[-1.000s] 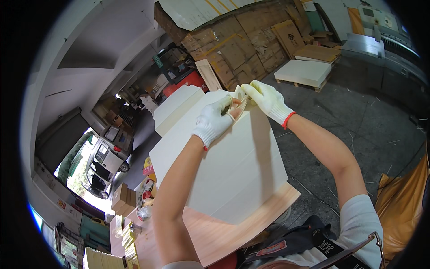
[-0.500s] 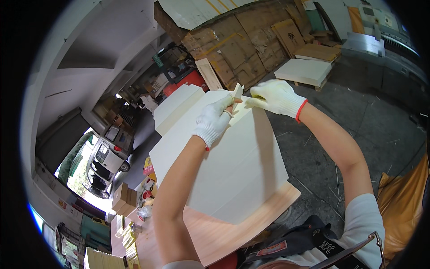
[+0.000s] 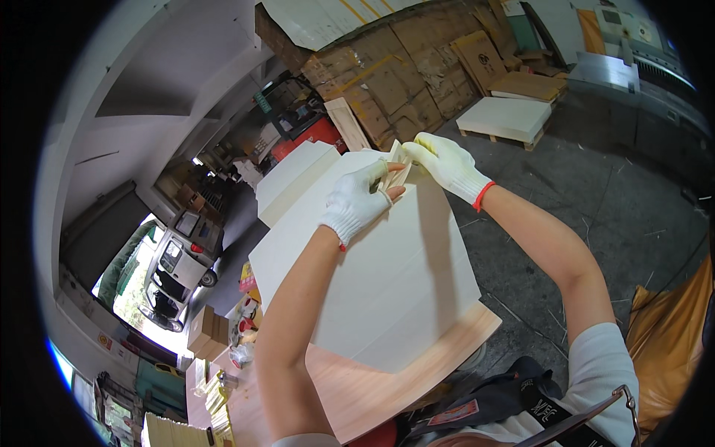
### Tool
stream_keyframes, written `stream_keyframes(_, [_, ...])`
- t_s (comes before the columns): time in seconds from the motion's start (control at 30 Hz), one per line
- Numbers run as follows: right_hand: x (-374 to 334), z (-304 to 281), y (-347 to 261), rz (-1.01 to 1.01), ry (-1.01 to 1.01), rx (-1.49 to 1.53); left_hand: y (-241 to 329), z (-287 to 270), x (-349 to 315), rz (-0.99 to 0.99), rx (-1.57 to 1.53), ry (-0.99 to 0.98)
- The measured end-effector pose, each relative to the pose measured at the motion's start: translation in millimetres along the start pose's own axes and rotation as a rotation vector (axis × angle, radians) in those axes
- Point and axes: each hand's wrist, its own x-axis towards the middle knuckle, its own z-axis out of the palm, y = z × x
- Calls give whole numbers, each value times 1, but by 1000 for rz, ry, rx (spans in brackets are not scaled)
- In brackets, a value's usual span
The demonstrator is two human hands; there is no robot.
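A large white board [image 3: 380, 283] with crease lines lies over the wooden table [image 3: 454, 339]. At its far edge stand narrow cream folded flaps [image 3: 397, 167]. My left hand [image 3: 359, 195], in a white knit glove with bare fingertips showing, is closed around the flaps from the left. My right hand [image 3: 445, 165], in a white and yellowish glove with a red cuff, pinches the flaps' right end between thumb and fingers. How the flaps join the board is hidden by my fingers.
Another white board [image 3: 294, 179] lies beyond, at the left. Small boxes [image 3: 207, 331] and yellow-wrapped bundles [image 3: 217, 398] sit at the table's left. A pallet of white sheets [image 3: 505, 119] and stacked cardboard [image 3: 402, 82] stand on the far floor. An orange cover [image 3: 674, 328] hangs at right.
My right hand has moved left and closed on the flaps. The flaps now stand wider apart, and my left fingers have spread a little along them.
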Motion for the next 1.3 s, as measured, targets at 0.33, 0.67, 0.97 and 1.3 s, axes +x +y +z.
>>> stream_keyframes(0.33, [-4,-1,2,1,8,5,9,-7,-2,-55,-101,-62])
stream_keyframes(0.67, [-12,-24,-11,-7,50,-58,5,5,-10,119,239,113])
stream_keyframes(0.97, [-13,-30,-7,-119,-213,-532,13,5,-2,-76,235,24])
stream_keyframes(1.3, [10,-22,-2,-324,-153,-359,-17,9,19,-51,178,-7])
